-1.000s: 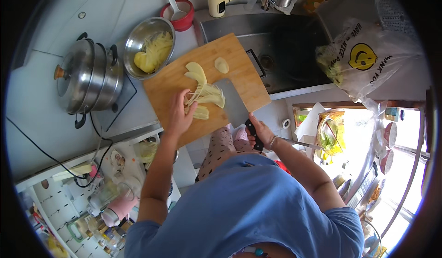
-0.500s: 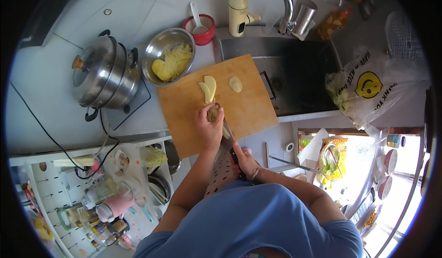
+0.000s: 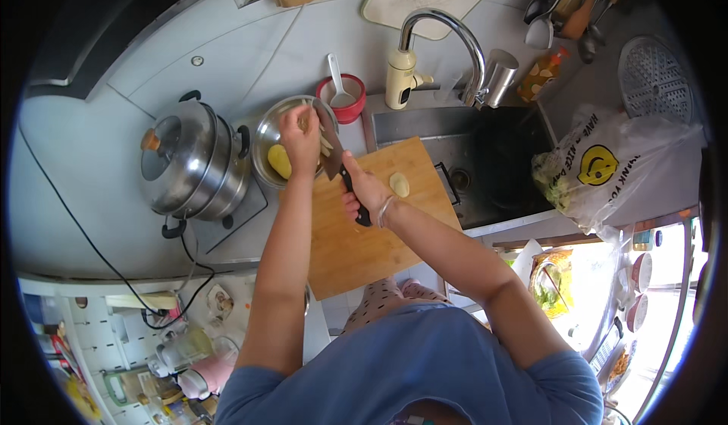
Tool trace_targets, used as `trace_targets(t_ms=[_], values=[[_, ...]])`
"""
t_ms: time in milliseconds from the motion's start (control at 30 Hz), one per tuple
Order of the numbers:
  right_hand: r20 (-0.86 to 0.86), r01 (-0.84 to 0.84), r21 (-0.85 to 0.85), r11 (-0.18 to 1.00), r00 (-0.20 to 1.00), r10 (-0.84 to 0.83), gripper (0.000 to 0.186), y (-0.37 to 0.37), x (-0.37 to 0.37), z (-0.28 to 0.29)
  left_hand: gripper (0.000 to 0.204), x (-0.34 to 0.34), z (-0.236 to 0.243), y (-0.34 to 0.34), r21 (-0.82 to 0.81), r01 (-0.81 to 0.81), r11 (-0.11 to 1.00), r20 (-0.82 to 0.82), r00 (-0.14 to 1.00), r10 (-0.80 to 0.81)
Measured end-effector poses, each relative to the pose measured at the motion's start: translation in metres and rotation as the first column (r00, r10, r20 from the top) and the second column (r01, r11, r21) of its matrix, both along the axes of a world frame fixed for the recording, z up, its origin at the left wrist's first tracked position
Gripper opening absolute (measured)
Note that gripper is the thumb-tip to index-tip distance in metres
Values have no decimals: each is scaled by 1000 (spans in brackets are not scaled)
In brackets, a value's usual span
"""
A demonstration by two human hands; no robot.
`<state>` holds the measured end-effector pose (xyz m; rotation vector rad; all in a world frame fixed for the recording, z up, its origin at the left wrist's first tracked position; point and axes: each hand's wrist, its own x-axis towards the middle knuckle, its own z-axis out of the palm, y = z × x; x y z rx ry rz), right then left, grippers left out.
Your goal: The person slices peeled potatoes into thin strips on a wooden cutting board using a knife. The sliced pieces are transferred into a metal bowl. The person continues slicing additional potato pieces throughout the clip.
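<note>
Wooden chopping board (image 3: 364,250) lies beneath the grip: the right hand (image 3: 369,188) clenches a cleaver (image 3: 334,161), angled beside the left hand (image 3: 301,138), apparently to back pale strips (image 3: 325,146); whether the latter hand grasps any, I cannot tell. Under it, a steel bowl (image 3: 260,141) holds a yellow chunk (image 3: 280,161)

Steel lidded steamer (image 3: 193,169) is sitting at left; red bowl (image 3: 351,114) is holding a white spoon (image 3: 334,72) at the back. Chrome faucet (image 3: 437,14) is arching up behind the sink (image 3: 425,127), clear plastic bag (image 3: 633,150) with a yellow smiley (image 3: 597,166) is slumping at the sink's right end. Utensils (image 3: 578,23) are clustering top right, perforated disc (image 3: 656,76) showing below.
</note>
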<state>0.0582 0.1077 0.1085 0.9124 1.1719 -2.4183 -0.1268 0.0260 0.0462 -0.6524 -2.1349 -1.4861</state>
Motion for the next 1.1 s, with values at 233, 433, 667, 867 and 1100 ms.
trace_targets(t_ms=[233,433,667,867,1100], values=[[45,49,-20,999,998,-48,72,26,-5,-29,40,4,-37,-21,-334,41,942,-10,999,-47],[-24,48,-164,985,998,-53,73,32,-6,-15,58,15,-15,-34,-699,54,713,-158,961,-227],[-58,30,-5,1000,998,-30,75,117,98,-9,41,114,7,-31,-525,370,767,273,926,-260],[164,75,107,991,982,-92,76,141,173,-38,66,139,-43,-15,-800,307,516,81,907,-413],[218,-30,297,955,975,-37,76,135,197,-72,43,110,-17,-23,-731,635,251,494,746,-447]])
